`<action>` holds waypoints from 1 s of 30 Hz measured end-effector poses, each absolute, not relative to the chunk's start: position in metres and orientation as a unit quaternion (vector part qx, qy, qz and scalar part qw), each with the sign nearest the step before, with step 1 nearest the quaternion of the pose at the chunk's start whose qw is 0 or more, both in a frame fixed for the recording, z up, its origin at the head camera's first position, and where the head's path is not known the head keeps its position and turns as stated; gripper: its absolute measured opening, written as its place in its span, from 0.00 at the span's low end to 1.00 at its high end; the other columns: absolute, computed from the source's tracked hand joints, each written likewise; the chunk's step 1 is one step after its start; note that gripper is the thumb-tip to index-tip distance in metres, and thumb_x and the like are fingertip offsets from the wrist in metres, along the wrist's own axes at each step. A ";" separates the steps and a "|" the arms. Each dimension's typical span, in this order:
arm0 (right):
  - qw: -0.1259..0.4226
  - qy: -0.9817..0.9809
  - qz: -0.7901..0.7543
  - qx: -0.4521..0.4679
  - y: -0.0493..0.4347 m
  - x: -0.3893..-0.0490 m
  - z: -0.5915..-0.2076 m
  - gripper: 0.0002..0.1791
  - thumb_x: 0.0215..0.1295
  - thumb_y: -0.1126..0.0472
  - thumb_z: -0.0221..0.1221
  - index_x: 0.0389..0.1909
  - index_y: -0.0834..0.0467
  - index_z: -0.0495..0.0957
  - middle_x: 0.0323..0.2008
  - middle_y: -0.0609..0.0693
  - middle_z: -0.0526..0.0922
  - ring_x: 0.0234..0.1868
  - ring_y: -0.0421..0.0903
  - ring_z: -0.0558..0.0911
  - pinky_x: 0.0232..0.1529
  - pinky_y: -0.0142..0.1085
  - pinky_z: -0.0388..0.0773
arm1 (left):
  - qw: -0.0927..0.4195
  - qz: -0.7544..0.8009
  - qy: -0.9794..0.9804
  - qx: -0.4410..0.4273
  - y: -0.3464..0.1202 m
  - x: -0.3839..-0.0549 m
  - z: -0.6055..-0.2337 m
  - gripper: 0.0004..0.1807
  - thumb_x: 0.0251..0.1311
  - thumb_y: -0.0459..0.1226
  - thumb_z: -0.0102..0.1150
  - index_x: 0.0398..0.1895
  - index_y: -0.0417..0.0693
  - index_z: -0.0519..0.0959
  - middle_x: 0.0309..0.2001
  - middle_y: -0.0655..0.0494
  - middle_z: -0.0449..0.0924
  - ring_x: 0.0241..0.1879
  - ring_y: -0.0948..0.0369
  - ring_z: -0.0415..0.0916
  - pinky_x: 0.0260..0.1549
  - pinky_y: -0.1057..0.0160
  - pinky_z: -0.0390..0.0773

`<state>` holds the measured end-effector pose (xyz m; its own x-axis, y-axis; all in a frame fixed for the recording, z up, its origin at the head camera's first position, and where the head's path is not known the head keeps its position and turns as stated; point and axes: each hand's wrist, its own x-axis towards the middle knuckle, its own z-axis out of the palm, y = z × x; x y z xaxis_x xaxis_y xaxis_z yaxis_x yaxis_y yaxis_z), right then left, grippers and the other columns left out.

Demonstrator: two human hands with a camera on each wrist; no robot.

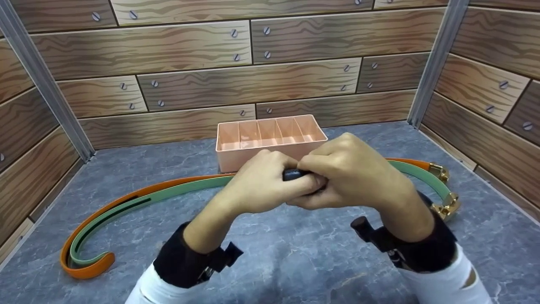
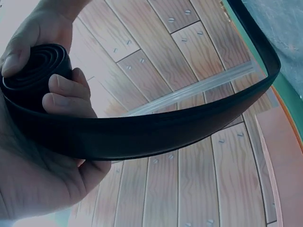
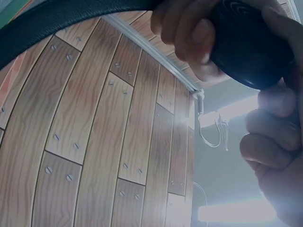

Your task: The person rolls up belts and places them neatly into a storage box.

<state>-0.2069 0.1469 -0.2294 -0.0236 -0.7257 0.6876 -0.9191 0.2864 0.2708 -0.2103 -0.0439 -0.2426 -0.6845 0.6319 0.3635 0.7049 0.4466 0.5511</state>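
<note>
Both hands meet over the table, my left hand [image 1: 270, 181] and my right hand [image 1: 350, 177] gripping a tightly coiled black belt [image 1: 294, 174] between them. From above, the fingers hide most of the coil. In the left wrist view the black belt [image 2: 142, 137] runs from its spiral in a long uncoiled stretch that bends away at the upper right. A thumb presses on top of the spiral and fingertips curl against its side. In the right wrist view curled fingers of both hands surround the rolled belt [image 3: 253, 47].
A green belt [image 1: 190, 185] and an orange belt [image 1: 86, 270] lie side by side across the table, curled at the left, with gold buckles [image 1: 449, 204] at the right. Behind the hands stands a pink box [image 1: 234, 158] with several compartments. Wood-patterned walls [image 1: 190, 46] enclose the table.
</note>
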 end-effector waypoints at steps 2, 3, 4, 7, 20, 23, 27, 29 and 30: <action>0.389 -0.690 0.143 0.593 0.146 -0.208 -0.229 0.20 0.51 0.55 0.71 0.17 0.53 0.67 0.12 0.42 0.64 0.14 0.34 0.59 0.14 0.25 0.58 | 0.049 -0.371 -0.836 -0.401 -0.045 -0.210 -0.242 0.21 0.62 0.59 0.53 0.17 0.59 0.76 0.15 0.67 0.69 0.17 0.70 0.64 0.17 0.67 0.66; 0.394 -0.682 0.153 0.597 0.145 -0.208 -0.229 0.20 0.52 0.55 0.71 0.17 0.54 0.68 0.12 0.42 0.64 0.14 0.33 0.59 0.14 0.25 0.58 | 0.046 -0.384 -0.827 -0.407 -0.045 -0.210 -0.242 0.21 0.62 0.58 0.54 0.18 0.58 0.76 0.16 0.67 0.70 0.17 0.70 0.65 0.18 0.67 0.67; 0.402 -0.671 0.161 0.602 0.145 -0.209 -0.229 0.20 0.53 0.54 0.71 0.18 0.54 0.69 0.12 0.42 0.65 0.14 0.33 0.60 0.14 0.25 0.59 | 0.042 -0.398 -0.818 -0.414 -0.046 -0.210 -0.241 0.21 0.62 0.58 0.54 0.19 0.57 0.77 0.17 0.67 0.72 0.18 0.70 0.67 0.18 0.67 0.68; 0.426 -0.638 0.201 0.609 0.142 -0.212 -0.230 0.19 0.56 0.50 0.71 0.19 0.55 0.73 0.12 0.41 0.67 0.14 0.32 0.61 0.14 0.25 0.59 | 0.022 -0.451 -0.778 -0.437 -0.046 -0.211 -0.240 0.20 0.64 0.54 0.54 0.22 0.51 0.80 0.18 0.63 0.74 0.17 0.68 0.69 0.18 0.66 0.71; 0.401 -0.666 0.202 0.596 0.149 -0.208 -0.229 0.19 0.53 0.48 0.73 0.21 0.55 0.76 0.13 0.41 0.69 0.14 0.32 0.62 0.14 0.24 0.61 | 0.027 -0.471 -0.751 -0.462 -0.041 -0.212 -0.242 0.19 0.63 0.50 0.57 0.20 0.48 0.80 0.14 0.65 0.72 0.14 0.69 0.66 0.14 0.67 0.68; 0.398 -0.702 0.128 0.576 0.149 -0.203 -0.230 0.21 0.47 0.53 0.73 0.17 0.52 0.68 0.12 0.41 0.64 0.14 0.33 0.58 0.14 0.25 0.58 | 0.071 -0.382 -0.823 -0.413 -0.040 -0.209 -0.242 0.20 0.58 0.55 0.60 0.14 0.57 0.75 0.13 0.69 0.67 0.14 0.71 0.63 0.15 0.68 0.64; 0.399 -0.721 0.082 0.560 0.145 -0.199 -0.231 0.21 0.44 0.58 0.69 0.15 0.51 0.62 0.11 0.41 0.60 0.15 0.33 0.54 0.16 0.26 0.52 | 0.077 -0.336 -0.859 -0.378 -0.040 -0.207 -0.242 0.21 0.55 0.56 0.58 0.11 0.59 0.70 0.11 0.69 0.63 0.14 0.71 0.61 0.14 0.68 0.61; 0.401 -0.718 0.080 0.563 0.144 -0.199 -0.231 0.21 0.46 0.58 0.69 0.15 0.52 0.62 0.11 0.41 0.60 0.15 0.33 0.54 0.16 0.26 0.52 | 0.074 -0.341 -0.858 -0.377 -0.041 -0.207 -0.242 0.21 0.55 0.56 0.58 0.11 0.58 0.70 0.11 0.69 0.63 0.14 0.71 0.61 0.15 0.68 0.61; 0.402 -0.714 0.084 0.567 0.144 -0.199 -0.232 0.21 0.47 0.58 0.69 0.15 0.52 0.62 0.11 0.41 0.60 0.15 0.33 0.55 0.16 0.26 0.52 | 0.072 -0.347 -0.855 -0.380 -0.041 -0.207 -0.242 0.21 0.55 0.56 0.58 0.11 0.58 0.71 0.12 0.70 0.64 0.15 0.71 0.61 0.15 0.68 0.62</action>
<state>-0.1994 0.1438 -0.2315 -0.0335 -0.7417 0.6699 -0.8773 0.3429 0.3359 -0.2071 -0.0411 -0.2416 -0.7014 0.5988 0.3865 0.6989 0.4715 0.5378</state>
